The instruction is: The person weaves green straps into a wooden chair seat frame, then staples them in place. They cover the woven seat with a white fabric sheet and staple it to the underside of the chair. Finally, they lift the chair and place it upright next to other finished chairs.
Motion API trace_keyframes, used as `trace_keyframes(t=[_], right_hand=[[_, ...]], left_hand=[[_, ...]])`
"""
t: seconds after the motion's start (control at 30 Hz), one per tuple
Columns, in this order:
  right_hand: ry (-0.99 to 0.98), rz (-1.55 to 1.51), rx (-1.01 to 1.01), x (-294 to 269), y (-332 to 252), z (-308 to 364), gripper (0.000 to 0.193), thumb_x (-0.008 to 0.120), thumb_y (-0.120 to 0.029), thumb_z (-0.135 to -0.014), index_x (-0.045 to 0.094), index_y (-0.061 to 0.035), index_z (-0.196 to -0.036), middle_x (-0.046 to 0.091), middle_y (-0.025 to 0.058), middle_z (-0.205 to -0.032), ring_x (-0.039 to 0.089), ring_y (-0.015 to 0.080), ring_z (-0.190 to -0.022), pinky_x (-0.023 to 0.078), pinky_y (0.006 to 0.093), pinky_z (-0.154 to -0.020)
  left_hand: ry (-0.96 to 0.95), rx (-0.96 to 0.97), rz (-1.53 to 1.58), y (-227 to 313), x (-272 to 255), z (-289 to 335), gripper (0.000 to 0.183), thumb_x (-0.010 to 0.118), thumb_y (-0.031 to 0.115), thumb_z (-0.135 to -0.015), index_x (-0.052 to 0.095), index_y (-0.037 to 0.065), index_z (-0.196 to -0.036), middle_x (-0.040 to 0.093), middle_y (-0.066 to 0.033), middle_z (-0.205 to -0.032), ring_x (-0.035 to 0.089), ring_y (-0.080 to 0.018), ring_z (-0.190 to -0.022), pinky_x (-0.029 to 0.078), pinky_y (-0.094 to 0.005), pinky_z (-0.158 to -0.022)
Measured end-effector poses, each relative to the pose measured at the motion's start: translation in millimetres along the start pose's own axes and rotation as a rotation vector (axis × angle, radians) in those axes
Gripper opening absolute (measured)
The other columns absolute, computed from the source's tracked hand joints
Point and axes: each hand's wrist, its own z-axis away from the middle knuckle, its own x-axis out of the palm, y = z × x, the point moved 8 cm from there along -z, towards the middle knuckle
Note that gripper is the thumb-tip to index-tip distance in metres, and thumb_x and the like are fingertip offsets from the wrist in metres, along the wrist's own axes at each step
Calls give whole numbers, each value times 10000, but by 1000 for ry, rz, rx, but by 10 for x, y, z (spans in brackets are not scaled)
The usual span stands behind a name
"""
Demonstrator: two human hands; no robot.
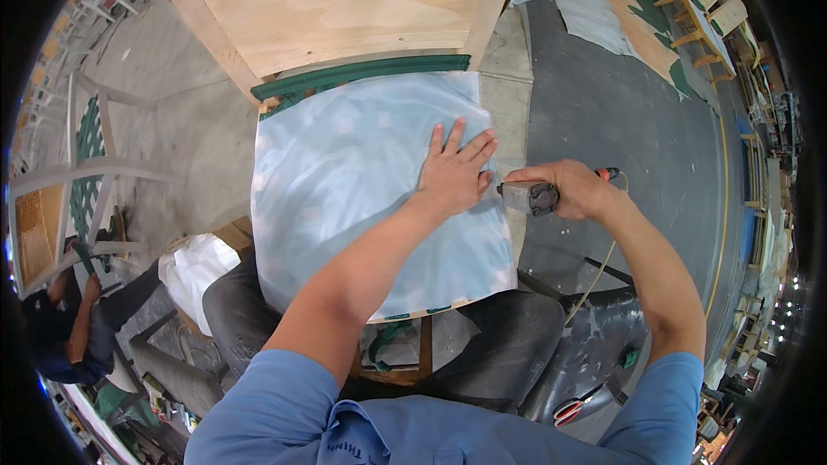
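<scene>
1. Pale-blue sheet (345, 198) lies spread across the plywood-backed chair (345, 21); laying-out looks done.
2. Left hand (450, 174) lies flat on it, fingers spread.
3. Pneumatic staple gun (527, 197) is at its right edge, gripped by the right hand (575, 189); how much is stapled, I cannot tell.

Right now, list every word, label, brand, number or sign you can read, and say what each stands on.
Blue shirt: a short line of dark lettering on the chest; I won't copy it out.
Hand tool in the right hand: no marking I can read.
Pale blue sheet under the left hand: no lettering visible.
Wooden panel: none visible.
Background at the right edge: too small and blurred to read.
</scene>
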Motion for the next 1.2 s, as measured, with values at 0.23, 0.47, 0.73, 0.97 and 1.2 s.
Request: trace_keyframes(t=[0.23,0.47,0.73,0.97,1.2], right_hand=[[-3,140,-4,-15,-30,-126,753,738,50,-717,624,-317,-1365,726,132,-1111,682,384,-1034,541,456,-856],[19,140,-36,8,-18,-145,699,722,29,-735,621,-311,-1338,728,101,-1105,687,360,-1041,542,450,-859],[20,183,2,33,-9,-145,663,681,18,-767,619,-307,-1341,719,94,-1083,685,348,-1044,545,449,-878],[32,183,-12,20,-8,-120,578,666,-30,-816,635,-297,-1328,718,89,-1064,689,343,-1036,548,454,-869],[92,160,-35,-9,-50,-90,520,649,-49,-852,652,-283,-1316,715,100,-1045,686,352,-1018,543,466,-872]], left_hand=[[-14,3,33,-3,-41,-28,609,512,394,-1011,418,199,-1580,323,31,-1672,188,-392,-1561,114,-635,-1244],[281,-49,199,-267,-269,-95,527,579,189,-978,499,121,-1495,452,-119,-1565,398,-390,-1440,273,-540,-1202],[339,-388,120,-935,-664,-798,205,664,217,-932,753,105,-1079,724,-126,-951,696,-348,-939,551,-467,-807],[397,-417,110,-1017,-389,-926,171,697,275,-909,737,109,-921,729,-107,-908,712,-335,-833,577,-463,-752],[485,-521,307,-1083,-455,-850,146,701,254,-915,713,126,-985,721,-103,-907,700,-330,-834,541,-457,-712]])
